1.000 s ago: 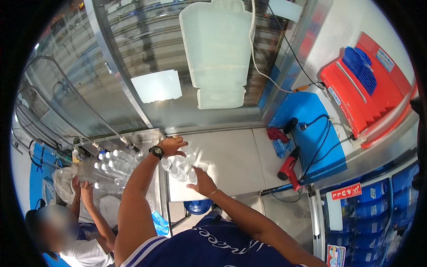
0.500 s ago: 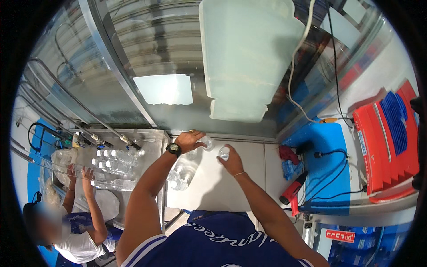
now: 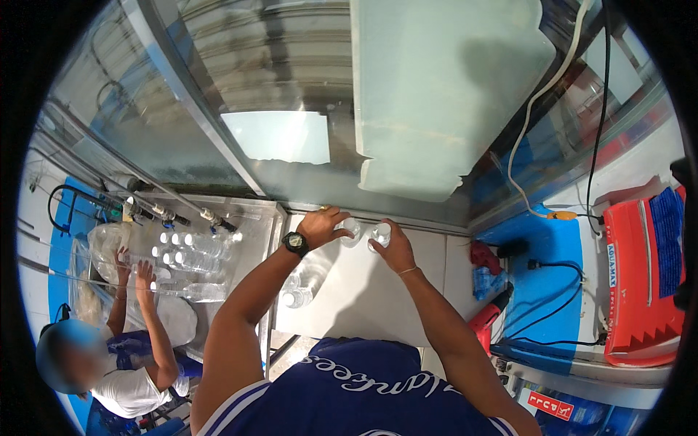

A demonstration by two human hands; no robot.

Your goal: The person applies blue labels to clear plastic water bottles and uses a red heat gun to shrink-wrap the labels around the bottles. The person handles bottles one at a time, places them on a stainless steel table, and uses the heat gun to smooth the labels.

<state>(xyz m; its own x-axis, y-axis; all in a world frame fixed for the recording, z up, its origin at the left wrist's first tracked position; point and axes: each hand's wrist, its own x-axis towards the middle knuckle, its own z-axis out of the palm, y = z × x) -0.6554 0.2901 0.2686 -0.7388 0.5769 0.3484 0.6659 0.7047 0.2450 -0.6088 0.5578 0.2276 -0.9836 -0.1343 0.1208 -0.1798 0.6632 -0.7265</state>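
At the far edge of the white tabletop (image 3: 363,305), my left hand (image 3: 320,227) is closed round a clear plastic bottle (image 3: 350,228), seen almost from above. Just to its right, my right hand (image 3: 396,251) grips a second clear bottle (image 3: 379,233) with a whitish top. A small gap separates the two bottles. Inside my left forearm, more clear bottles with white caps lie or stand on the tabletop; the nearest capped bottle (image 3: 297,297) is in plain sight, while others are partly hidden by the arm.
On the left, a steel counter (image 3: 251,218) bears several filled bottles (image 3: 200,261) beneath metal taps (image 3: 214,218). A co-worker (image 3: 134,378) reaches toward them. To the right are a red heat gun (image 3: 486,320), black cables (image 3: 556,267) and a red rack (image 3: 632,291). Glass panes rise behind the tabletop.
My right hand has carried its bottle slightly farther from me, level with the left one. My left hand keeps its bottle near the back edge. The whole view has shifted a little.
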